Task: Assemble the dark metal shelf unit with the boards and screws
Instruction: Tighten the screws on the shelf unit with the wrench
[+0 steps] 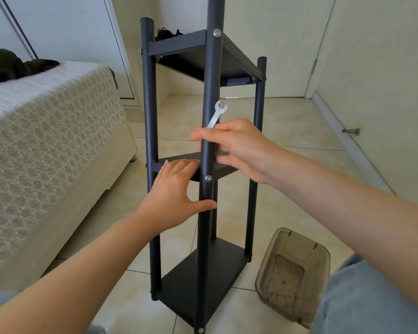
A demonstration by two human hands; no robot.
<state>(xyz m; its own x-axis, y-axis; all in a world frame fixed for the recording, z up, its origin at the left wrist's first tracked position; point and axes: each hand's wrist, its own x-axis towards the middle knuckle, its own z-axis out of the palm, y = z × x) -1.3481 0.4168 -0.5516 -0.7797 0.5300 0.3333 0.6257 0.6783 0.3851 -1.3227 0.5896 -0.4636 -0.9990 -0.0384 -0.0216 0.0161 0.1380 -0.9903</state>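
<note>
**Shelf unit, late stage of assembly.** The shelf unit [210, 75] stands upright on the tiled floor [287, 184], just in front of us. We count three boards [193, 283] already fitted: top, middle and bottom. Three posts [149, 116] show plainly, and a fourth is partly hidden behind the near one. On the near post we count three bright screws [208, 178], one at each board. Smaller fixings on the other posts are too small to count.

The left hand [176, 189] lies flat on the middle board, thumb stretched to the near post. The right hand [237, 148] pinches one wrench [218, 115] beside that post. We judge that only final tightening remains. One empty-looking container [307, 239] sits on the floor nearby.
</note>
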